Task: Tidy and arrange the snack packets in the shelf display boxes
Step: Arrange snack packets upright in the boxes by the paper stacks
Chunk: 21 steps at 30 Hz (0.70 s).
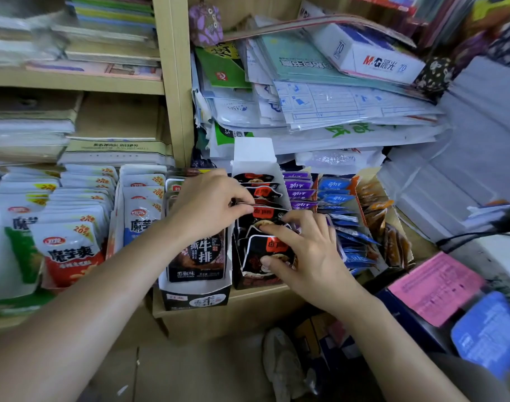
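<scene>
Left hand (210, 204): thumb and forefinger pinch the top edge of a black red-labelled packet (262, 212), mid-row in the white display box (253, 158) on the wooden shelf (262, 294). Right hand (308, 250) holds the front packet (259, 256), index over its top, thumb on its face. I see the hands close together, not touching. Purple packets (298, 185) just right of the box, beef-steak packets (200, 256) just left.
</scene>
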Available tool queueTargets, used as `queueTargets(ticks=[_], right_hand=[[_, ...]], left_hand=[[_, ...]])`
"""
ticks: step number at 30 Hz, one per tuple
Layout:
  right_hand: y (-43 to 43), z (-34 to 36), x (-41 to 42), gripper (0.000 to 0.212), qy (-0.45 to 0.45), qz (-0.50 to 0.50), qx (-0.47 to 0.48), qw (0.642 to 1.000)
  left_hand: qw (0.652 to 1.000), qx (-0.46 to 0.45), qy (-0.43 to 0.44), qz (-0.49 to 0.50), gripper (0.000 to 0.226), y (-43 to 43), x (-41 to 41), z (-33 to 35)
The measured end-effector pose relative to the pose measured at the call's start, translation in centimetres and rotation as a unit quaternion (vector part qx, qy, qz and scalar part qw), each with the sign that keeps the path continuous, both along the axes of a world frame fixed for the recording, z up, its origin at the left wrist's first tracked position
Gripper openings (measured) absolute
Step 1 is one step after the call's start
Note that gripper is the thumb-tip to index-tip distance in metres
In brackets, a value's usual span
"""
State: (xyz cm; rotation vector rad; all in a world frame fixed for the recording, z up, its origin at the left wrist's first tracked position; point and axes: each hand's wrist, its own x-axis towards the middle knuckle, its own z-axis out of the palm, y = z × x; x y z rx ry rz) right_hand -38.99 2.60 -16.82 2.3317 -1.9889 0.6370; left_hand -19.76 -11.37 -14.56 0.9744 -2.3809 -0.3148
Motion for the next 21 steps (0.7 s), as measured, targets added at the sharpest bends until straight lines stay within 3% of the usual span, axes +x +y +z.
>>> queueTargets(ticks=[8, 12, 14, 17, 21], right_hand=[[0.1, 0.1, 0.1, 0.046, -0.005, 0.029, -0.009, 1.000], [0.3, 0.8, 0.3, 0.046, -0.016, 0.001, -0.007, 1.000], [0.4, 1.1, 0.3, 0.049, -0.016, -0.008, 0.001, 1.000], [0.3, 1.4, 0.3, 0.061, -0.019, -0.012, 0.026, 0.999], [0.5, 1.1, 0.3, 0.063, -0.013, -0.007, 0.037, 0.999]], left_hand=[[0.995, 0.078, -0.031, -0.061, 0.015, -0.5, 0.9, -0.5], [0.975, 0.161, -0.070, -0.135, 0.014, 0.1, 1.1, 0.1], [0.972, 0.188, -0.049, -0.130, 0.017, 0.1, 1.4, 0.8], [0.990, 0.128, 0.018, -0.051, 0.014, -0.5, 1.6, 0.8], [0.997, 0.043, -0.064, -0.013, 0.020, 0.0, 1.0, 0.6]])
